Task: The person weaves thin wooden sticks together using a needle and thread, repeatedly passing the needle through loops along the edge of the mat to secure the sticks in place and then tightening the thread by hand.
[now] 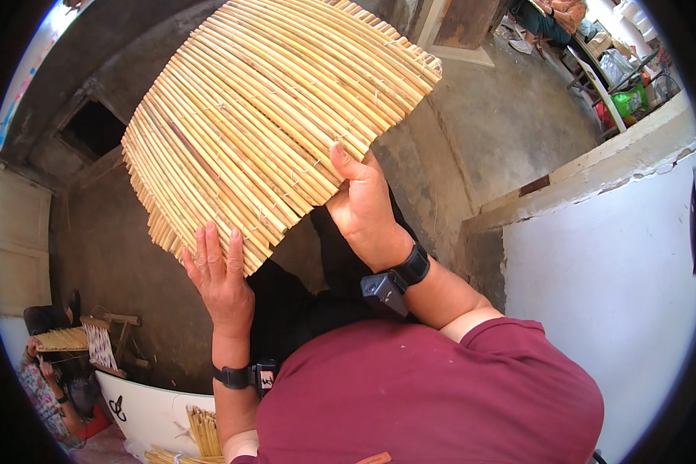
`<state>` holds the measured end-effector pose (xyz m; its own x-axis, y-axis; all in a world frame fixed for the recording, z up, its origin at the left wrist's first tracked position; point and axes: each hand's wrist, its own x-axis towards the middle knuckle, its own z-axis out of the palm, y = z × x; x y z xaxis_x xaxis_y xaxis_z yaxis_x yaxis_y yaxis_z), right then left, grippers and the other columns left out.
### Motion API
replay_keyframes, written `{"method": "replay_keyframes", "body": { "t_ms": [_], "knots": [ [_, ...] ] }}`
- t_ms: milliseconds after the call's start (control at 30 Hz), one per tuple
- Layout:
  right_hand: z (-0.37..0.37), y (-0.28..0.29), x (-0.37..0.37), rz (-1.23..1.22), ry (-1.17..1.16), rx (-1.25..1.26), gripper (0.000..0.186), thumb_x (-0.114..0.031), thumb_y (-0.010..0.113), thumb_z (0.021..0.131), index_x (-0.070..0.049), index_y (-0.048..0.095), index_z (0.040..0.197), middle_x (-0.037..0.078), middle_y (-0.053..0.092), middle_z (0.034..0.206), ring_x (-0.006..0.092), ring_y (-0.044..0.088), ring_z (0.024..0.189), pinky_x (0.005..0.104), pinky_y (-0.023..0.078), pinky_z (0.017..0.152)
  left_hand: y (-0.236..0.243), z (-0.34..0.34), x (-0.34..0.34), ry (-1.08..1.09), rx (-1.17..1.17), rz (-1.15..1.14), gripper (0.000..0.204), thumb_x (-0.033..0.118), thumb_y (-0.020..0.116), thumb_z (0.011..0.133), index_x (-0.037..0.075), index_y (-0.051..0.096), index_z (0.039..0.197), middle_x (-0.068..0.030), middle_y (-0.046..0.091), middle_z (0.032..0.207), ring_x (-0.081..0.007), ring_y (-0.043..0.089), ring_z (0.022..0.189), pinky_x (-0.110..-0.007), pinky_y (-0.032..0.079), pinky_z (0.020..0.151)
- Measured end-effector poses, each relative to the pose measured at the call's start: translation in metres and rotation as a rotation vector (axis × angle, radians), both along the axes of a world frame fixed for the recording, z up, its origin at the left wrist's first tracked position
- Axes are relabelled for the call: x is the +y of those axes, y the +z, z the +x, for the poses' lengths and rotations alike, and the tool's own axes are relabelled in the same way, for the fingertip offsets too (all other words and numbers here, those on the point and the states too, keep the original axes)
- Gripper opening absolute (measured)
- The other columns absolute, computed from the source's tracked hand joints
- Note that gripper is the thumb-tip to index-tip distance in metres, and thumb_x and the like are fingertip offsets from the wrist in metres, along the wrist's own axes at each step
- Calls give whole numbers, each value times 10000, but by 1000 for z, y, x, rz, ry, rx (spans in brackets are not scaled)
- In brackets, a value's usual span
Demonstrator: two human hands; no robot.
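Holding a mat of yellow sticks [263, 108] at the picture's 11 o'clock, the person has both hands set apart along its near edge. The right hand [367, 213] clamps the mat at its 4 o'clock edge, thumb over the face and fingers mostly hidden underneath, a grip that probably bears much of the weight. The left hand [226, 298] touches near the mat's 7 o'clock edge, fingers laid over the face, perhaps to steady or level it; its thumb is hidden, so I cannot tell whether it pinches. This wide spacing likely keeps the sheet from swinging or twisting. Short pale ties [220, 106] cross the sticks, which is presumably why it lifts as one piece. Its far side runs past the top of the view, so any prop there cannot be judged.

At 7 o'clock, loose sticks [203, 431] stand beside a white panel [151, 410], probably for easy reach. At 8 o'clock, a co-worker [46, 398] holds a smaller strip of sticks [62, 339].
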<state>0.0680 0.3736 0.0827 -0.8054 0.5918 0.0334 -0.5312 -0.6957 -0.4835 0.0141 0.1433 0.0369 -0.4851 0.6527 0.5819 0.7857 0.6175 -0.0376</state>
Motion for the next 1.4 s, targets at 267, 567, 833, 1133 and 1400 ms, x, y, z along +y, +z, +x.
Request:
{"method": "replay_keyframes", "body": {
  "t_ms": [267, 567, 833, 1133, 1400],
  "knots": [
    [12, 28, -15, 77, -219, -152, 398, -13, 617, 895, -22, 469, 1264, 80, 582, 1193, 193, 565, 1077, 332, 438, 957, 2, -12, 4, -73, -6, 84, 395, 20, 530, 901, 127, 572, 1278, -179, 499, 1381, -362, 449, 1309, -528, 347, 1064],
    [33, 79, 7, 678, -492, 281, 658, -480, 460, 972, -6, 320, 1406, 123, 473, 1331, 256, 488, 1212, 412, 468, 957, 110, -10, 7, -506, -353, 487, 347, -96, 653, 782, -71, 614, 1126, -238, 658, 1119, -287, 649, 1064, -361, 488, 940],
    [21, 22, 3, 269, -274, 19, 162, -16, 516, 926, -19, 546, 1085, 80, 619, 980, 186, 615, 867, 364, 536, 797, 113, -49, -39, -435, -944, 410, 380, -21, 714, 718, -52, 613, 1083, -78, 683, 897, -108, 619, 838, -243, 482, 770],
    [-27, -94, 5, -159, 198, -334, 100, -89, 531, 935, -24, 565, 1003, 63, 617, 834, 180, 619, 764, 362, 545, 748, 34, -104, -43, -213, -1061, 149, 397, -112, 644, 704, -6, 627, 1086, -55, 699, 866, -78, 608, 794, -238, 486, 755],
    [-35, -159, -4, 61, 307, -552, 75, -108, 573, 928, -34, 578, 914, 8, 539, 702, 110, 531, 578, 285, 507, 541, 13, -138, -49, -4, -825, -154, 582, -46, 717, 694, 67, 563, 1245, -165, 662, 1096, -275, 657, 965, -343, 507, 844]
  ]
}}
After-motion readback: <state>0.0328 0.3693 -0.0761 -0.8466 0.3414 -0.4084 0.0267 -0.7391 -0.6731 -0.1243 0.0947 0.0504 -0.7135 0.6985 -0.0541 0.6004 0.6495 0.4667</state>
